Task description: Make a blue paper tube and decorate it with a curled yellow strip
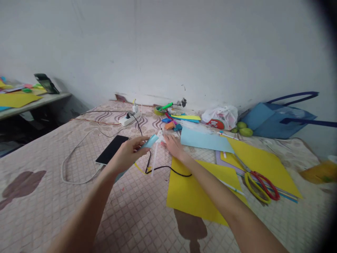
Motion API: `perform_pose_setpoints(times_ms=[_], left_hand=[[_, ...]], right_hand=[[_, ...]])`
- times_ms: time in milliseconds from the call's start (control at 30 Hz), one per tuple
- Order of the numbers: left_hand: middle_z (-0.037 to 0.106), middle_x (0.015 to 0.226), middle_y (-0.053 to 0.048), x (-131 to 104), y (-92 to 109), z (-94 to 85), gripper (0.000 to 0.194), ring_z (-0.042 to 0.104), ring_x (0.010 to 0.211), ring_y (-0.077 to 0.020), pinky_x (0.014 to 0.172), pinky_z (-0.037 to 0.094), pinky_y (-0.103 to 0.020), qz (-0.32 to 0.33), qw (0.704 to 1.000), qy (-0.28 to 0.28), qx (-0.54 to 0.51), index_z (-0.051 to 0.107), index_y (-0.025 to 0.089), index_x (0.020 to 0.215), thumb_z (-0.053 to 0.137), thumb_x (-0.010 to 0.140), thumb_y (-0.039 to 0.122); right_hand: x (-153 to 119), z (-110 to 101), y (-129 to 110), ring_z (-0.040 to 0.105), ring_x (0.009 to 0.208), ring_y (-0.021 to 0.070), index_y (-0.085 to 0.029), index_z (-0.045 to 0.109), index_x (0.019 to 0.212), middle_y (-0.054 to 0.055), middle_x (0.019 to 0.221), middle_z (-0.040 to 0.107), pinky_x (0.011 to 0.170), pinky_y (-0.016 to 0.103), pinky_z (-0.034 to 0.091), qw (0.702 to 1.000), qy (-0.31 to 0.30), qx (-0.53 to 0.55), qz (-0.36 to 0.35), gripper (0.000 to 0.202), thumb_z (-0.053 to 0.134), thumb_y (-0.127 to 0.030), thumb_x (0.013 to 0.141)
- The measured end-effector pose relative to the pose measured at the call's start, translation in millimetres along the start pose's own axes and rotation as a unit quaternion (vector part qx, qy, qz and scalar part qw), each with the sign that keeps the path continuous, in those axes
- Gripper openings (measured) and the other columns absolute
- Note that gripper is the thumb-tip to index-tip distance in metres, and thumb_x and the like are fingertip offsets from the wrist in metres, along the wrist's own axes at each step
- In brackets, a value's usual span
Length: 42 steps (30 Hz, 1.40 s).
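My left hand [131, 151] pinches a blue strip [150, 141] between thumb and fingers, just left of the white glue gun [160, 134]; my right hand [172, 144] lies against the gun's right side, though I cannot tell whether its fingers close on it. The strip looks like paper: I judge it light, bendy and easily creased, best taken lightly by its edges. The gun should be stiff, safest by its handle, away from the nozzle. Its clear stick [155, 158] points near. Under everything spreads a patterned cloth [131, 214], with a phone [112, 149] left, a yellow sheet [195, 193] and scissors [248, 171] right, a blue bag [279, 121] far right, and a pale wall [168, 52] behind.
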State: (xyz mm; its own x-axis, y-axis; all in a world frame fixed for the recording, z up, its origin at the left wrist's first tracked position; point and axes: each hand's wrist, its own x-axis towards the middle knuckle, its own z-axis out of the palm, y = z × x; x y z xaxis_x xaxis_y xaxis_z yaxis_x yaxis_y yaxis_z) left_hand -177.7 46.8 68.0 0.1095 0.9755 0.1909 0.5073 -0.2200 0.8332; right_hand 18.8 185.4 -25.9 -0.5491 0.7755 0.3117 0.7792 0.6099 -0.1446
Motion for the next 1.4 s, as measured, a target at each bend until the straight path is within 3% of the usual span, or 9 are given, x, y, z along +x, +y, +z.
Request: perform_pose_setpoints(times_ms=[167,300,433,600,767,1000,1167,1300,1400], left_hand=[[0.064,0.087,-0.004,-3.9,9.8,1.1,0.043,0.058,0.075,-0.0137,0.069,0.047,-0.027,-0.001,0.996,-0.086,-0.031,0.055,0.019,0.119,0.055,0.079,0.034],[0.064,0.088,-0.004,-4.2,15.6,2.4,0.04,0.058,0.075,-0.0131,0.07,0.047,-0.027,0.003,0.988,-0.148,-0.053,0.055,0.018,0.117,0.054,0.08,0.032],[0.064,0.091,-0.005,-3.9,14.9,0.5,0.041,0.059,0.076,-0.0136,0.07,0.047,-0.027,-0.014,0.984,-0.159,-0.074,0.054,0.017,0.118,0.054,0.081,0.033],[0.065,0.087,-0.004,-4.2,15.0,10.9,0.041,0.059,0.073,-0.0133,0.065,0.046,-0.025,-0.009,0.981,-0.184,-0.066,0.054,0.017,0.117,0.054,0.081,0.036],[0.065,0.09,-0.004,-4.3,12.1,23.5,0.038,0.059,0.075,-0.0133,0.066,0.045,-0.024,0.011,0.981,-0.188,-0.035,0.055,0.018,0.115,0.054,0.08,0.034],[0.066,0.098,-0.004,-4.2,8.9,30.4,0.033,0.058,0.08,-0.0134,0.068,0.043,-0.023,0.022,0.987,-0.154,0.041,0.058,0.02,0.112,0.053,0.08,0.029],[0.066,0.097,-0.004,-4.2,7.3,33.1,0.033,0.06,0.083,-0.0155,0.073,0.044,-0.025,0.025,0.986,-0.148,0.079,0.058,0.021,0.112,0.053,0.08,0.03],[0.067,0.098,-0.004,-7.8,6.1,42.3,0.033,0.061,0.085,-0.0178,0.076,0.046,-0.028,0.025,0.984,-0.129,0.122,0.058,0.022,0.112,0.053,0.08,0.028],[0.066,0.101,-0.005,-13.7,9.3,61.3,0.031,0.061,0.089,-0.0195,0.077,0.046,-0.029,0.027,0.975,-0.14,0.172,0.059,0.021,0.11,0.052,0.079,0.023]], right_hand=[[9.2,8.2,9.0,0.045,0.112,0.0296,-0.014,0.045,0.126,0.016,0.115,0.055,0.092,0.043,0.034,0.999,0.008,0.034,-0.014,0.041,0.045,-0.032,0.089],[14.4,13.2,14.9,0.049,0.109,0.0257,-0.014,0.042,0.127,0.015,0.118,0.055,0.09,0.038,0.038,0.995,0.046,0.085,0.018,0.04,0.039,-0.029,0.09],[25.1,22.5,21.0,0.058,0.088,0.02,-0.015,0.046,0.12,0.009,0.097,0.064,0.076,0.032,0.043,0.986,0.07,0.142,0.058,0.036,0.024,-0.025,0.094],[34.7,30.4,28.0,0.055,0.088,0.0212,-0.017,0.056,0.099,0.008,0.093,0.062,0.078,0.034,0.042,0.978,0.079,0.187,0.049,0.02,0.047,-0.029,0.084],[30.4,31.1,27.2,0.052,0.097,0.0222,-0.018,0.052,0.109,0.009,0.105,0.058,0.086,0.037,0.041,0.969,0.096,0.227,0.03,0.032,0.055,-0.027,0.078],[11.7,23.7,33.4,0.053,0.101,0.0216,-0.02,0.04,0.127,0.012,0.119,0.052,0.084,0.038,0.045,0.954,0.108,0.277,0.022,0.053,0.056,-0.023,0.077],[-5.2,7.9,30.4,0.053,0.106,0.0245,-0.018,0.047,0.12,0.013,0.116,0.054,0.084,0.039,0.046,0.945,0.124,0.301,0.029,0.046,0.057,-0.026,0.077],[-43.7,-18.7,8.7,0.054,0.102,0.0205,-0.022,0.051,0.114,0.01,0.11,0.057,0.082,0.036,0.047,0.933,0.156,0.321,0.045,0.029,0.038,-0.031,0.09],[-87.4,-41.1,-5.3,0.053,0.106,0.0196,-0.025,0.054,0.111,0.007,0.112,0.057,0.086,0.036,0.046,0.931,0.151,0.333,0.011,0.026,0.038,-0.03,0.091]])
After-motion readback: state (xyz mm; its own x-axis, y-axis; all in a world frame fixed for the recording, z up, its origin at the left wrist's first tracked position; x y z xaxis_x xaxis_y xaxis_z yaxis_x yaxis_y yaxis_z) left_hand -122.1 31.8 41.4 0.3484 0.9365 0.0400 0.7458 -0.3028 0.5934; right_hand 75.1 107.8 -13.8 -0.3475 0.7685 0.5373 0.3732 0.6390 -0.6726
